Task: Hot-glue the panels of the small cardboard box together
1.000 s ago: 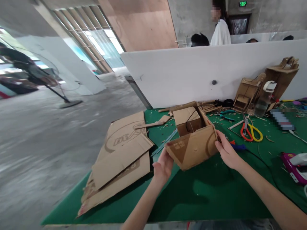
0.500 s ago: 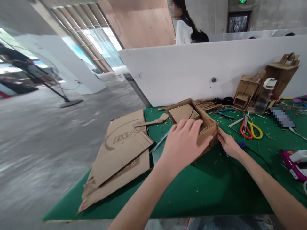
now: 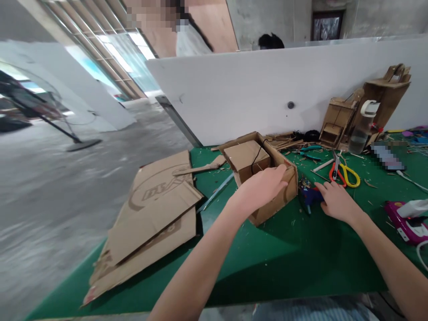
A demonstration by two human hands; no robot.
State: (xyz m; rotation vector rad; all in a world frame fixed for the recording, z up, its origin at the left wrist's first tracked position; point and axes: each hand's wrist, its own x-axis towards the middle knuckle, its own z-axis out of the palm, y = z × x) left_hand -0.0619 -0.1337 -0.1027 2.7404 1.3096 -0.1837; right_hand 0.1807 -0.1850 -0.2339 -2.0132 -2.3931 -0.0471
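My left hand (image 3: 262, 189) grips the near wall of a cardboard box (image 3: 279, 200), its fingers curled over the top edge. Inside the box stands a smaller cardboard block (image 3: 248, 156) with a black cord (image 3: 257, 155) hanging over it. To the right of the box, my right hand (image 3: 339, 203) has its index finger and thumb apart beside a blue glue gun (image 3: 313, 196). Whether the fingers touch it I cannot tell. Orange-and-yellow-handled scissors (image 3: 344, 174) lie just behind this hand.
Flat cardboard sheets (image 3: 150, 200) and a cardboard strip (image 3: 200, 168) lie left on the green table (image 3: 284, 267). Teal pliers (image 3: 310, 152), a water bottle (image 3: 363, 129), cardboard models (image 3: 337, 118) and a phone (image 3: 388, 157) stand or lie behind. A magenta device (image 3: 406, 223) sits right. A white partition (image 3: 227, 98) borders the back.
My right hand has let go of the box's corner and moved right to the glue gun. My left hand has lowered onto the box's near wall. The view has shifted to the right.
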